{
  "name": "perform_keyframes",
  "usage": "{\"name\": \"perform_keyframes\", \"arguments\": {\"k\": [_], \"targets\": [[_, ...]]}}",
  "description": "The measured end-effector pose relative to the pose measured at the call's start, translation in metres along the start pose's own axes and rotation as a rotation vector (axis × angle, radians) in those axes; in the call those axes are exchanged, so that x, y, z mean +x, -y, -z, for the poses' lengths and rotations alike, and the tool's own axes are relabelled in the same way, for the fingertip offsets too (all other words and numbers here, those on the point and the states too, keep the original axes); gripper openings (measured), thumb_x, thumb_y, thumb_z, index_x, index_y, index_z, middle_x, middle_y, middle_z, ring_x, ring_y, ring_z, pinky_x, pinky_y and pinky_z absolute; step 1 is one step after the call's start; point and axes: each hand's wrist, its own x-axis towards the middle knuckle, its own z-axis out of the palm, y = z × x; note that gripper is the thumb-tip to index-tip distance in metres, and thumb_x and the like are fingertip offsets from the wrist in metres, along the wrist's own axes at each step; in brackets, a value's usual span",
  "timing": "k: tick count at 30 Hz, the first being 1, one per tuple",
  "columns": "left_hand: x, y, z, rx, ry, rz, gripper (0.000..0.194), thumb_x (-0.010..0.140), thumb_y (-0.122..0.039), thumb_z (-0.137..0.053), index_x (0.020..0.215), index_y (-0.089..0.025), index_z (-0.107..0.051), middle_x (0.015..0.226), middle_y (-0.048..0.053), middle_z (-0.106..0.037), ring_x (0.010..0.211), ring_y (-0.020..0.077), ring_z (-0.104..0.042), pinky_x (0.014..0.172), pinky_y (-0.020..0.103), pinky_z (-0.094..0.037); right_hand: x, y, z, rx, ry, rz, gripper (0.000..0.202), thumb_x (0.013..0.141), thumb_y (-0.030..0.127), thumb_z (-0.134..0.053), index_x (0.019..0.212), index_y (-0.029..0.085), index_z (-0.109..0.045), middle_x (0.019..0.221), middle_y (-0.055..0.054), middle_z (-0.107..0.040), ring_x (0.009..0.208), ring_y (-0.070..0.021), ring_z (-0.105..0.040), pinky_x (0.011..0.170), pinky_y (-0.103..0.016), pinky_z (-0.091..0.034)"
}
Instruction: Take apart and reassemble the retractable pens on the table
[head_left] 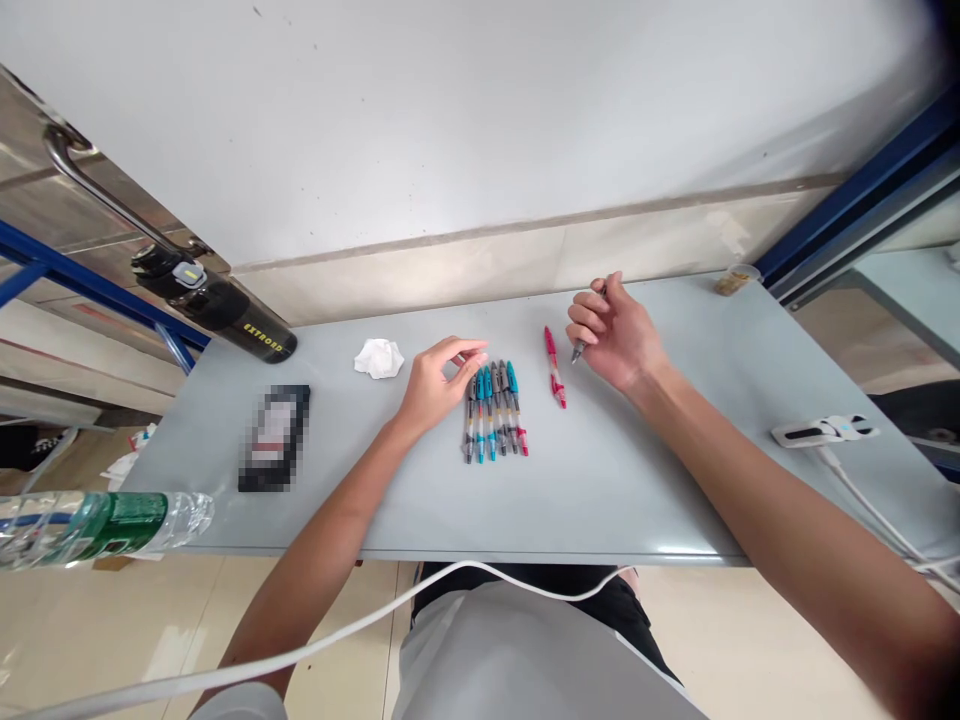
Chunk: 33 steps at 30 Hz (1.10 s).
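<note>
My right hand (616, 335) is raised above the table, palm turned up, with curled fingers around a dark pen (578, 350); its middle is hidden by the fingers. Beside that hand, a red pen (555, 368) lies alone. Several pens (493, 412) lie side by side in a row, with black, teal and grey grips; the rightmost has a teal grip and a red end. My left hand (442, 385) is at the row's upper left, fingers stretched out and thumb close to the leftmost pen's top. Whether it touches that pen I cannot tell.
A crumpled white tissue (379, 358), a blurred dark packet-like object (274, 438) and a black bottle (217, 305) are on the left. A clear water bottle (105, 525) is at the left edge. A small tub (738, 279) and a white cabled device (823, 430) sit right.
</note>
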Motion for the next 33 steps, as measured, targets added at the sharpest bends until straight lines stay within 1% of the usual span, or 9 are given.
{"name": "perform_keyframes", "arguments": {"k": [3, 6, 12, 19, 22, 24, 26, 29, 33], "targets": [[0.0, -0.001, 0.0, 0.021, 0.001, 0.001, 0.024, 0.107, -0.041, -0.071, 0.115, -0.023, -0.083, 0.107, 0.006, -0.082, 0.091, 0.0172, -0.073, 0.09, 0.033, -0.059, 0.004, 0.003, 0.014, -0.062, 0.025, 0.006, 0.063, 0.099, 0.077, -0.064, 0.071, 0.028, -0.035, 0.057, 0.006, -0.024, 0.048, -0.0147, -0.019, 0.041, -0.036, -0.025], [-0.001, 0.0, -0.001, 0.035, 0.007, -0.001, 0.026, 0.107, -0.044, -0.07, 0.115, -0.023, -0.082, 0.107, 0.007, -0.082, 0.092, 0.0181, -0.074, 0.089, 0.033, -0.06, 0.004, 0.005, 0.021, -0.068, 0.029, 0.034, 0.066, 0.1, 0.075, -0.056, 0.067, 0.027, -0.024, 0.055, 0.004, -0.017, 0.048, -0.0147, -0.015, 0.042, -0.038, -0.02], [-0.001, 0.002, -0.002, 0.05, 0.003, -0.005, 0.027, 0.107, -0.045, -0.069, 0.114, -0.022, -0.082, 0.107, 0.007, -0.082, 0.092, 0.0177, -0.074, 0.089, 0.033, -0.059, 0.0, 0.009, 0.019, -0.116, -0.003, 0.062, 0.069, 0.091, 0.084, -0.056, 0.069, 0.028, -0.024, 0.055, 0.004, -0.015, 0.049, -0.0157, -0.016, 0.043, -0.038, -0.021], [-0.001, 0.005, -0.002, 0.075, 0.025, -0.028, 0.026, 0.108, -0.042, -0.068, 0.113, -0.021, -0.081, 0.105, 0.007, -0.081, 0.089, 0.0171, -0.072, 0.088, 0.032, -0.057, -0.003, 0.01, 0.013, -0.16, 0.031, 0.133, 0.075, 0.09, 0.096, -0.049, 0.067, 0.029, -0.026, 0.054, 0.004, -0.014, 0.051, -0.0182, -0.021, 0.045, -0.039, -0.027], [-0.001, 0.013, -0.001, 0.168, 0.057, -0.042, 0.026, 0.108, -0.043, -0.067, 0.115, -0.021, -0.08, 0.099, 0.006, -0.078, 0.084, 0.0177, -0.068, 0.084, 0.033, -0.055, -0.002, 0.011, 0.01, -0.228, 0.029, 0.182, 0.076, 0.09, 0.097, -0.048, 0.067, 0.028, -0.025, 0.056, 0.002, -0.022, 0.054, -0.02, -0.029, 0.05, -0.04, -0.035], [-0.001, 0.019, 0.0, 0.273, 0.108, -0.049, 0.028, 0.107, -0.045, -0.068, 0.117, -0.021, -0.079, 0.093, 0.005, -0.075, 0.083, 0.0194, -0.067, 0.082, 0.034, -0.053, 0.001, 0.011, 0.008, -0.285, 0.02, 0.178, 0.074, 0.091, 0.097, -0.046, 0.069, 0.028, -0.027, 0.06, -0.001, -0.035, 0.06, -0.0223, -0.04, 0.056, -0.041, -0.042], [-0.002, 0.023, 0.001, 0.368, 0.157, -0.039, 0.029, 0.106, -0.047, -0.068, 0.117, -0.022, -0.079, 0.09, 0.005, -0.073, 0.084, 0.0208, -0.067, 0.08, 0.035, -0.051, 0.004, 0.01, 0.006, -0.333, 0.019, 0.174, 0.073, 0.092, 0.097, -0.042, 0.073, 0.028, -0.031, 0.07, -0.004, -0.05, 0.068, -0.0243, -0.051, 0.061, -0.041, -0.047], [-0.002, 0.025, 0.002, 0.427, 0.189, -0.003, 0.027, 0.107, -0.046, -0.066, 0.111, -0.023, -0.078, 0.092, 0.005, -0.073, 0.084, 0.0214, -0.068, 0.077, 0.035, -0.049, 0.007, 0.011, 0.0, -0.425, 0.021, 0.204, 0.072, 0.095, 0.098, -0.034, 0.079, 0.028, -0.038, 0.086, -0.006, -0.063, 0.072, -0.0235, -0.058, 0.065, -0.041, -0.051], [-0.001, 0.023, 0.003, 0.425, 0.211, 0.008, 0.023, 0.108, -0.043, -0.063, 0.104, -0.024, -0.076, 0.098, 0.005, -0.076, 0.086, 0.0217, -0.069, 0.078, 0.035, -0.049, -0.002, 0.015, -0.007, -0.619, 0.076, 0.297, 0.061, 0.101, 0.088, -0.046, 0.092, 0.028, -0.054, 0.108, -0.008, -0.073, 0.086, -0.0226, -0.071, 0.08, -0.041, -0.06]]}}
